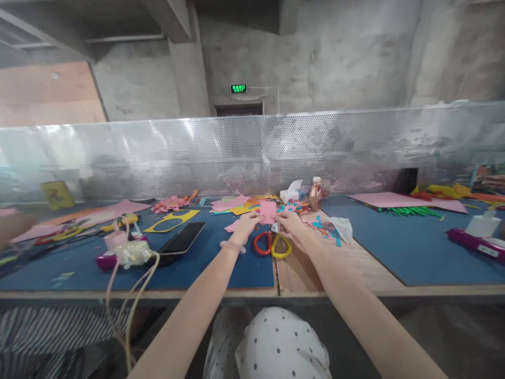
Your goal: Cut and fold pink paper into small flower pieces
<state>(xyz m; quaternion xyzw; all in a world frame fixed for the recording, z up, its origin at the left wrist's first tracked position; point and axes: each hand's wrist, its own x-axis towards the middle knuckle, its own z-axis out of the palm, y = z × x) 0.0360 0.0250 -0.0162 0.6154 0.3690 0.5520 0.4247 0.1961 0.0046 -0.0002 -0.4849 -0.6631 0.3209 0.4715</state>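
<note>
Between my two hands, above the table, a small pink piece of paper (268, 210) is held up by its sides. My left hand (251, 223) pinches its left edge, and a bracelet circles that wrist. The right edge is gripped by my right hand (289, 223). Just below lies a pair of scissors (273, 245) with one red and one yellow handle loop; its blades point away from me. Another pink paper scrap (232, 226) lies beside my left hand.
A phone (182, 239) and a power strip with plugged cables (134, 252) lie to the left. Blue paper scraps (329, 231), a tissue (342, 229) and a bottle (315, 193) are to the right. Another person's hand (11, 226) shows at far left. A perforated metal panel (221, 158) stands behind.
</note>
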